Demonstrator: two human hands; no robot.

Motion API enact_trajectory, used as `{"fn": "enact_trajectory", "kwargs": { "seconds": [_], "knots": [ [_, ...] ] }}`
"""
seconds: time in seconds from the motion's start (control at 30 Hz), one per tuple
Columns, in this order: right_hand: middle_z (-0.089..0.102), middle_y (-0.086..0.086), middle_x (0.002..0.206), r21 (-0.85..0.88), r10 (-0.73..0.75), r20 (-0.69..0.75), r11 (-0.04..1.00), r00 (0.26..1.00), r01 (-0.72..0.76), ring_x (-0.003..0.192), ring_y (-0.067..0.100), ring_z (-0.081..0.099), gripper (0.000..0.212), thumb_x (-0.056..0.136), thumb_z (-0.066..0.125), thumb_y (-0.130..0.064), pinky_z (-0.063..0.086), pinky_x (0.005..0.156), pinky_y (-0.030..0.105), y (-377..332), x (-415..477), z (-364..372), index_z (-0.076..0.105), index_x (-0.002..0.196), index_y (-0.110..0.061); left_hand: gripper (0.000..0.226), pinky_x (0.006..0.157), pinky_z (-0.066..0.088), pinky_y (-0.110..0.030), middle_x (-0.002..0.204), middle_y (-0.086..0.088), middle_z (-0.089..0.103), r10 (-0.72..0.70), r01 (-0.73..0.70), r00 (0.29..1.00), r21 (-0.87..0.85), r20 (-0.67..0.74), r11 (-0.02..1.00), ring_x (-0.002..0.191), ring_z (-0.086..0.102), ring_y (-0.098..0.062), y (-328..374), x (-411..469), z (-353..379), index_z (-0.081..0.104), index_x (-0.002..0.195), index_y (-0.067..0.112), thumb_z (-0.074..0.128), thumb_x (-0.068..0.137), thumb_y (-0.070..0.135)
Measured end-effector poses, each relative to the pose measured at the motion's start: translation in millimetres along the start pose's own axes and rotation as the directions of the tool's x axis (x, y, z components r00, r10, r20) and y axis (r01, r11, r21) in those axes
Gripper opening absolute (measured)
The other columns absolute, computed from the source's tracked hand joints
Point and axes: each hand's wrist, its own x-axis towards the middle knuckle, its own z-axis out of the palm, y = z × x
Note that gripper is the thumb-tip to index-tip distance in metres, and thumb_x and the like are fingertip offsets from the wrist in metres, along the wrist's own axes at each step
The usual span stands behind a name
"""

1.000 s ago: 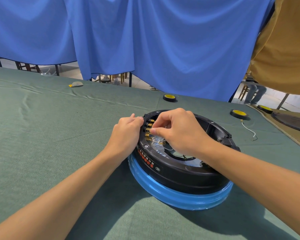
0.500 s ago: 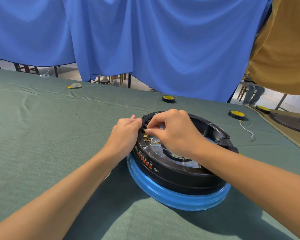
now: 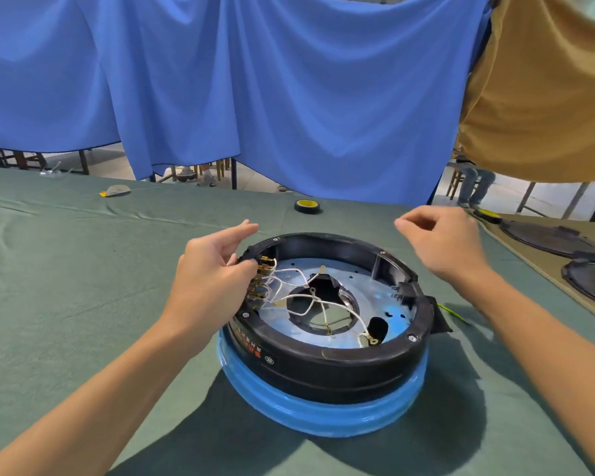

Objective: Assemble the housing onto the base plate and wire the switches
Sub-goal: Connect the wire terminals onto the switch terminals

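Note:
A black round housing (image 3: 340,365) sits on the blue base plate (image 3: 323,419) in the middle of the green table. Inside it, thin white wires (image 3: 310,297) run from a row of brass switch terminals (image 3: 263,280) on the left wall across the silvery-blue inner plate (image 3: 375,290). My left hand (image 3: 210,269) is at the housing's left rim. Its index finger points out straight and its lower fingers touch the terminals. My right hand (image 3: 443,245) hovers above the far right rim with curled fingers and nothing in it.
A black and yellow tape roll (image 3: 307,205) lies behind the housing, and another (image 3: 488,215) sits at the right. Black round lids (image 3: 543,238) lie on a tan mat at the right edge. A person in a tan shirt (image 3: 547,97) stands at the right. Blue curtains hang behind.
My right hand has lifted off the switch terminals and moved up and right, uncovering the wires and the inside. My left hand has loosened its hold on the rim and straightened its index finger.

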Motion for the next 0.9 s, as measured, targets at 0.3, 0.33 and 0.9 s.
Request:
{"fn": "enact_trajectory", "kwargs": {
  "seconds": [0.3,0.33,0.9],
  "knots": [
    [0.039,0.015,0.147,-0.543,0.417,0.148,0.792,0.897,-0.278,0.138,0.035,0.023,0.052,0.094,0.032,-0.065,0.025,0.108,0.048,122,10,9,0.058,0.129,-0.036,0.068,0.081,0.043,-0.001,0.125,0.012,0.064,0.054,-0.055,0.998,-0.016,-0.032,0.998,0.115,0.057,0.008,3,-6,5,0.068,0.102,0.037,0.046,0.079,-0.023],
    [0.043,0.014,0.144,-0.574,0.434,0.167,0.773,0.885,-0.271,0.136,0.036,0.026,0.054,0.093,0.029,-0.066,0.025,0.107,0.048,124,11,10,0.057,0.128,-0.036,0.065,0.083,0.046,-0.005,0.123,0.01,0.066,0.052,-0.053,0.998,-0.03,-0.047,0.998,0.111,0.06,0.008,2,-7,5,0.069,0.099,0.036,0.046,0.079,-0.022],
    [0.06,-0.008,0.052,0.149,-0.127,-0.156,0.977,0.98,0.15,0.049,0.008,0.051,0.025,0.082,0.073,-0.027,0.04,0.066,0.025,-24,-6,-9,0.069,0.064,-0.01,0.032,0.084,0.051,-0.015,0.1,0.017,0.074,0.136,-0.136,0.991,0.002,-0.014,0.991,0.1,0.067,0.002,16,-15,4,0.075,0.097,0.031,0.068,0.085,0.001]
  ]
}}
